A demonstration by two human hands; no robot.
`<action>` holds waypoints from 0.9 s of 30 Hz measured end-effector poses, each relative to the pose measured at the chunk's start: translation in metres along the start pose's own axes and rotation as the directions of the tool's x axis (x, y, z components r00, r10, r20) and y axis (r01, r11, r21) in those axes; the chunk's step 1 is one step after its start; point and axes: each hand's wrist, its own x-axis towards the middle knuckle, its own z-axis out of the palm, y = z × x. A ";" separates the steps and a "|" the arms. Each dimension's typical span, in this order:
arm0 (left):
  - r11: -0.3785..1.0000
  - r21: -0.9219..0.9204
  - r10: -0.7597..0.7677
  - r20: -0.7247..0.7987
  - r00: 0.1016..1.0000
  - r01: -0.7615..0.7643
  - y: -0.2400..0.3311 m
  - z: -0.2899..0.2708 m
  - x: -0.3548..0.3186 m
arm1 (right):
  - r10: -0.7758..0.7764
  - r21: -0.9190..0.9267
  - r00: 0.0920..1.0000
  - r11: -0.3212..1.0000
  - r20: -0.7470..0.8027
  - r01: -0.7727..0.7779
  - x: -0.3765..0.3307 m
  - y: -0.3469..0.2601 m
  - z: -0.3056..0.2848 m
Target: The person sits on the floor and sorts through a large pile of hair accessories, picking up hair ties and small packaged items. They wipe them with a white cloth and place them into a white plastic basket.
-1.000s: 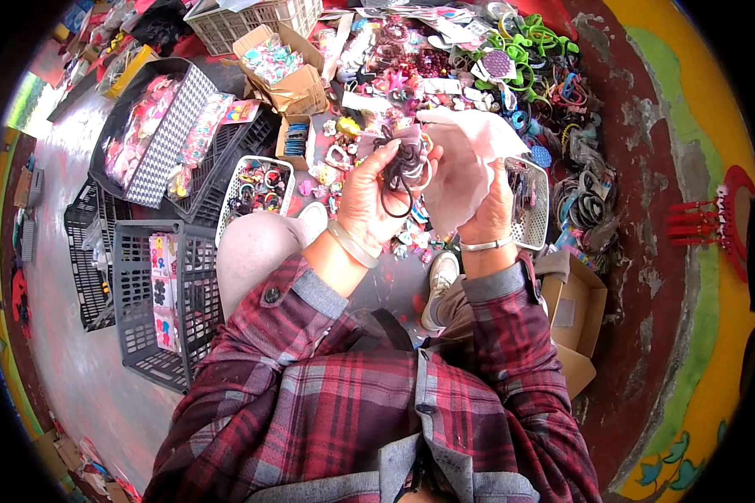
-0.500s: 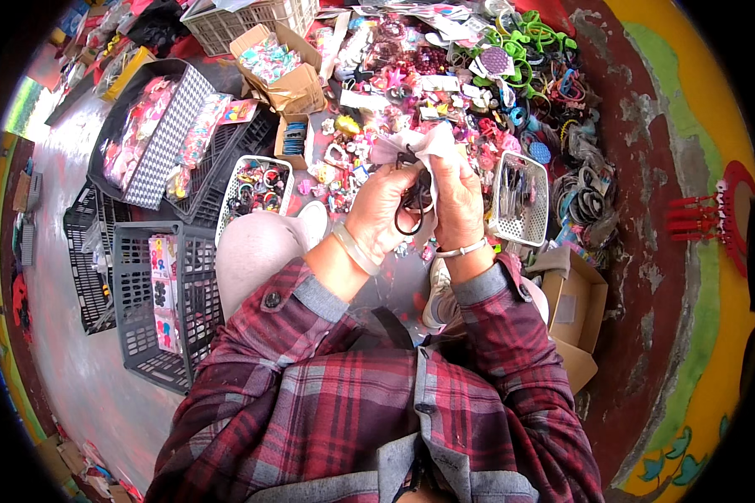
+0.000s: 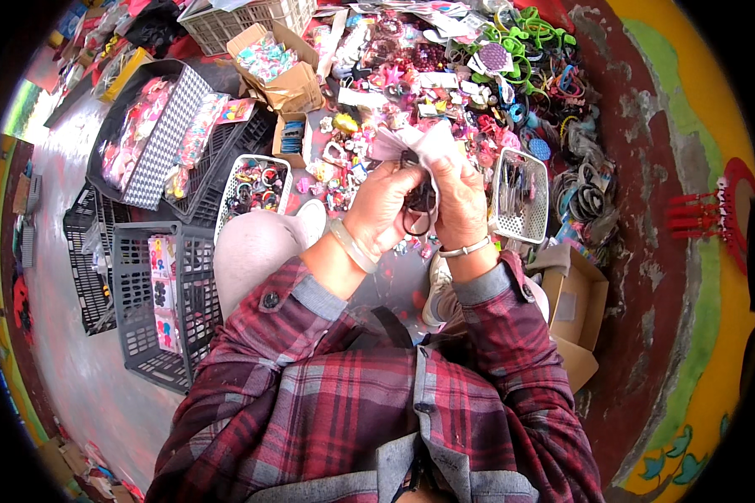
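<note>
My left hand [image 3: 374, 210] is closed around black hair ties [image 3: 420, 199], with one dark loop hanging below the fingers. Against them my right hand [image 3: 461, 205] grips a thin whitish cloth [image 3: 432, 144], its fingers bent and partly hidden by the folds. Both hands meet in front of my chest, above a spread of small hair accessories [image 3: 394, 80] on the ground. Part of the dark bundle is covered by the cloth and my thumbs.
White baskets of small pieces stand left [image 3: 254, 194] and right [image 3: 520, 197] of my hands. A grey crate [image 3: 155, 306] sits at my left, an open cardboard box [image 3: 577, 306] at my right. Green headbands [image 3: 524, 50] lie at the far right, an opened carton [image 3: 281, 67] at the far left.
The cloth has shifted, its left edge now fanned out further over the left fingers. The hanging dark loop has moved slightly. Both hands stay in nearly the same place.
</note>
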 end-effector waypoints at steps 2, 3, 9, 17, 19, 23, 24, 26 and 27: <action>0.998 0.064 0.023 -0.074 0.997 -0.018 -0.002 0.000 0.001 | 0.049 0.060 0.994 0.997 -0.095 -0.043 0.002 -0.004 0.002; 0.995 0.097 0.036 -0.111 0.993 -0.025 -0.004 0.000 0.001 | 0.124 0.156 0.986 0.982 -0.109 -0.106 0.005 -0.006 0.000; 0.968 -0.170 0.164 -0.137 0.977 -0.186 0.008 0.007 0.005 | 0.023 0.354 0.997 0.935 -0.067 0.002 0.015 -0.020 -0.012; 0.934 -0.062 0.357 0.084 0.930 -0.353 0.002 -0.001 0.007 | -0.193 -0.733 0.774 0.247 0.603 0.634 0.004 -0.011 0.000; 0.930 -0.303 0.240 0.072 0.968 -0.208 0.002 0.000 0.003 | -0.346 -0.636 0.821 0.519 0.455 0.571 0.010 0.004 -0.002; 0.968 -0.145 0.219 0.098 0.971 -0.203 -0.006 0.023 0.004 | -0.372 -0.498 0.928 0.800 0.027 0.336 0.017 0.022 -0.015; 0.977 -0.083 0.207 0.160 0.965 -0.196 -0.009 0.029 0.003 | -0.371 -0.462 0.928 0.826 -0.014 0.324 0.023 0.020 -0.018; 0.986 -0.013 0.168 0.098 0.981 -0.167 -0.014 0.015 0.005 | -0.216 -0.099 0.960 0.975 -0.177 0.201 0.028 0.007 -0.011; 0.988 0.021 0.149 0.066 0.987 -0.151 -0.015 0.008 0.005 | -0.081 0.002 0.973 0.997 -0.216 0.083 0.031 0.005 -0.020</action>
